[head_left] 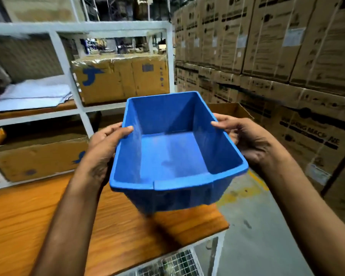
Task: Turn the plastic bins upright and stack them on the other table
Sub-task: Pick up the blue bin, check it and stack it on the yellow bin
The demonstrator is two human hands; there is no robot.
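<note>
Your left hand (105, 149) and right hand (250, 142) grip the upright blue plastic bin (167, 156) above an orange wooden table (28, 226); LG-marked cartons (287, 46) are stacked alongside.

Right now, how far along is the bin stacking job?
Done: the blue rectangular plastic bin is upright, open side up, empty. In hand: the left hand and right hand grip its opposite rims, holding it in the air over the corner of the orange wooden table. Left: setting it down or stacking it. No other bins or stack show, so the overall count cannot be told.
</note>
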